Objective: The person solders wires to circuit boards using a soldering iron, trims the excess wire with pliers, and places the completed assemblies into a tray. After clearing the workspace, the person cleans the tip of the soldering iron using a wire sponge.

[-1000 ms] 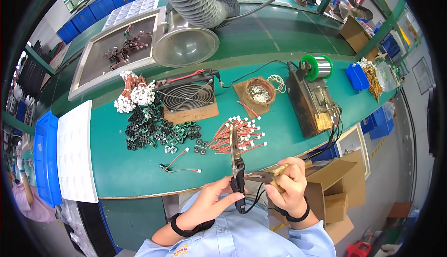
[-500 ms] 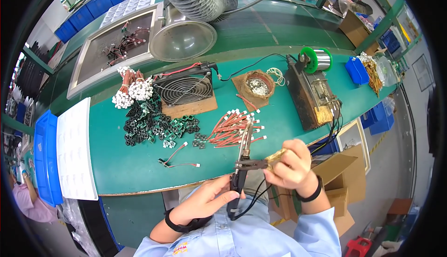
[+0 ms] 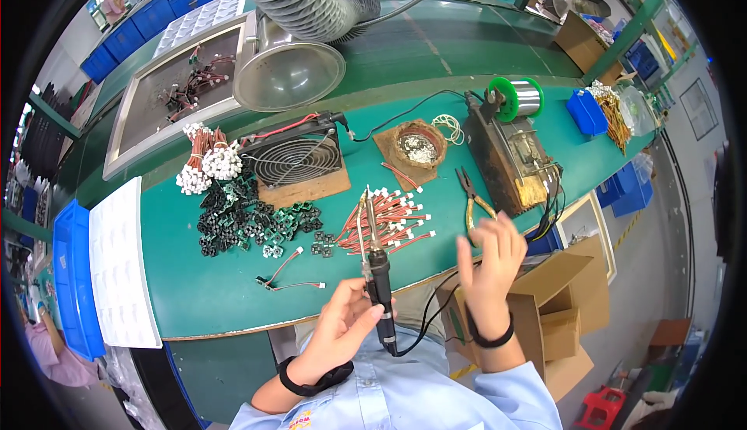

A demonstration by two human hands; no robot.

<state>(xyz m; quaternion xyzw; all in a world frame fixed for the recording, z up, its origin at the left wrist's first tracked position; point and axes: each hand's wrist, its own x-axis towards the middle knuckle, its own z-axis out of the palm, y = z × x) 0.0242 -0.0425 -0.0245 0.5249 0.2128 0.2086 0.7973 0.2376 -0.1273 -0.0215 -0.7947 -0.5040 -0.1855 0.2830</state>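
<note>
My left hand (image 3: 352, 315) is closed round the black handle of a soldering iron (image 3: 380, 278), whose metal tip points up and away over the green bench. A thin metal tube runs alongside the iron's barrel. My right hand (image 3: 492, 263) is empty with its fingers apart, near the yellow handles of a pair of pliers (image 3: 474, 198) lying on the bench. Beyond the iron's tip lies a pile of red wire leads (image 3: 389, 220) with white connectors. Left of it are small black square parts (image 3: 324, 244) and one part with two leads attached (image 3: 268, 283).
A soldering station (image 3: 513, 154) carrying a green solder reel (image 3: 514, 100) stands at the right. Behind the leads sit a round tin (image 3: 420, 147), a fan (image 3: 298, 157) and a heap of black parts (image 3: 226, 224). A white tray (image 3: 117, 266) flanks the bench's left end.
My right hand has let go of the pliers, which now lie on the bench by the soldering station. The fingers have opened. My left hand still holds the iron, shifted slightly left.
</note>
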